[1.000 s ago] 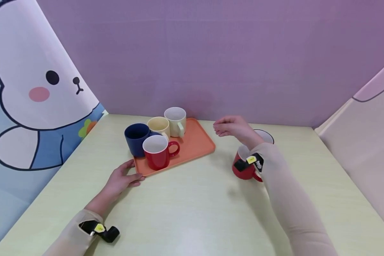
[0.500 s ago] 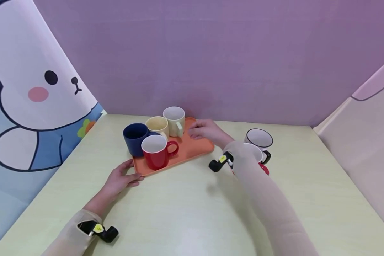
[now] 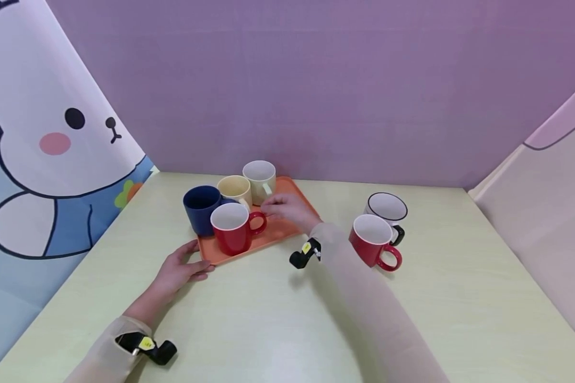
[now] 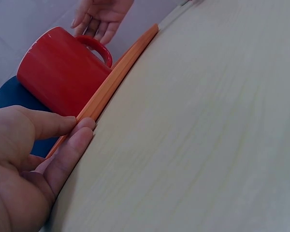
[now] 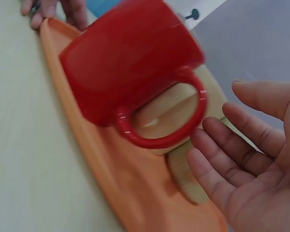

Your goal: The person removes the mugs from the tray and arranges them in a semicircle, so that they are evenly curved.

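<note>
At the orange tray point(image 3: 274, 230), the left hand point(image 3: 179, 269) pinched the rim point(image 4: 116, 77), likely for steadiness.
The right hand point(image 3: 289, 209), fingers spread, hung by the tray's red mug point(image 3: 232, 234); contact was unclear.

Wide and pale spread the surface point(image 3: 249, 319), an orange tray point(image 3: 277, 231) sat toward its back, over right stood a red mug point(image 3: 366, 246), a black-rimmed white mug point(image 3: 387, 206) just behind it

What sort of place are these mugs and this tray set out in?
Probably a staged tabletop set, perhaps for recording: a pale table, a plain purple backdrop behind it, and a cartoon-printed panel along its left side.
</note>
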A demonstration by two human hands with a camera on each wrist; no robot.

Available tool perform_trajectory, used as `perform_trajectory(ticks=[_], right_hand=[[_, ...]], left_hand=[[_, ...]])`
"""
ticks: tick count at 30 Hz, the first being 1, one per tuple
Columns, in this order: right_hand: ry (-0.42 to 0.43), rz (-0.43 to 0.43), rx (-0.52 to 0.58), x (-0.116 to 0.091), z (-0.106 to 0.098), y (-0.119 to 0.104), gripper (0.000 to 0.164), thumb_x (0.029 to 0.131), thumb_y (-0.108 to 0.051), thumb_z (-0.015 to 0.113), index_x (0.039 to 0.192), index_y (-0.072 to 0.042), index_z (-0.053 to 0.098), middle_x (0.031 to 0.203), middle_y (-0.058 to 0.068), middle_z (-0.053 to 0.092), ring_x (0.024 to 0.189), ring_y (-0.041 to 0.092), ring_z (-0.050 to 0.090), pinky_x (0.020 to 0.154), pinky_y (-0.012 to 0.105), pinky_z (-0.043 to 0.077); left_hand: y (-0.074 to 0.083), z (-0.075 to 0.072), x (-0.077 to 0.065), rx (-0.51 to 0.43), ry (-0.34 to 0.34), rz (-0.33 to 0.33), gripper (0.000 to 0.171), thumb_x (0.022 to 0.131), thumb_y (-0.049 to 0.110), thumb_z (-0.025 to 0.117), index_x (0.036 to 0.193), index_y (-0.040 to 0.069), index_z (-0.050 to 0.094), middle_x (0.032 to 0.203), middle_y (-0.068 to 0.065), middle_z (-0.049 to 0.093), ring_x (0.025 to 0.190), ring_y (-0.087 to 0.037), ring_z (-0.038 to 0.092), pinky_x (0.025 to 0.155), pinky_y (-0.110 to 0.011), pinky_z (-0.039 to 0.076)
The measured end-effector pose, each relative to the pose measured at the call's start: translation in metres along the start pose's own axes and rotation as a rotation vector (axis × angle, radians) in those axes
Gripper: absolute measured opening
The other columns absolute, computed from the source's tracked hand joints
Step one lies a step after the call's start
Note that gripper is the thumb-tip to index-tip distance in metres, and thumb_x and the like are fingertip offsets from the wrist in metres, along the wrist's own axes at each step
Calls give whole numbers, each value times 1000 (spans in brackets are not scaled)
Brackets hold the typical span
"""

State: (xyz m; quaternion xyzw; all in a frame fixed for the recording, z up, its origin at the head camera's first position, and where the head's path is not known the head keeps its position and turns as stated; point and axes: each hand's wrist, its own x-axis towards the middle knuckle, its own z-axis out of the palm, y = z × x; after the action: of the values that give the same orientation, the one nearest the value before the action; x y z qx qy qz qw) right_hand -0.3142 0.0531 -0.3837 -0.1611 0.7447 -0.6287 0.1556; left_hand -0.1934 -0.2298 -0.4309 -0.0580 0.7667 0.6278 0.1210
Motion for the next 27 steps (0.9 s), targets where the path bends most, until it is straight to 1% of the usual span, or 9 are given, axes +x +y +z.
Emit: perform_trajectory(ticks=[4,7,10,14,20,22,27], right_hand=[[-20,-4,-18,0,6,7,25,97,-9,65,115,7,68,105,12,69,99,28,65,94,40,54],[-44,-5,-19,1,8,12,25,98,-10,63,116,6,69,107,11,69,101,25,64,92,35,55],[-77,5,-14,2,10,14,26,99,-10,61,119,6,67,111,13,69,103,23,63,92,33,55],[-104,28,8,3,11,15,28,101,-10,58,121,8,65,112,15,68,103,23,64,93,35,55],[-120,55,24,3,10,15,27,101,-9,57,120,8,65,106,12,68,99,22,64,93,37,55],[-129,53,5,2,9,15,25,101,-10,57,118,8,65,104,12,67,98,22,63,93,36,55],[-151,5,-107,1,7,15,22,101,-11,58,115,4,66,103,11,67,97,21,62,89,30,55]], left_hand=[[0,0,0,3,3,-1,77,98,7,62,158,0,13,157,-27,25,94,-14,71,80,-25,58],[0,0,0,7,9,-1,76,98,6,62,158,0,14,156,-27,26,94,-14,71,80,-25,58],[-1,-1,1,8,7,0,76,99,6,62,158,0,14,156,-27,26,95,-15,71,81,-25,58],[-2,0,1,3,1,3,77,98,6,62,158,0,14,157,-27,25,94,-14,71,81,-25,58],[0,0,1,1,-3,2,77,99,6,61,158,0,13,157,-27,24,93,-13,71,81,-25,58],[1,0,0,2,-1,-2,77,99,6,61,158,0,13,157,-26,25,93,-13,71,81,-24,58],[1,0,-2,11,-3,1,77,99,6,62,158,0,13,157,-27,25,94,-14,71,80,-24,58]])
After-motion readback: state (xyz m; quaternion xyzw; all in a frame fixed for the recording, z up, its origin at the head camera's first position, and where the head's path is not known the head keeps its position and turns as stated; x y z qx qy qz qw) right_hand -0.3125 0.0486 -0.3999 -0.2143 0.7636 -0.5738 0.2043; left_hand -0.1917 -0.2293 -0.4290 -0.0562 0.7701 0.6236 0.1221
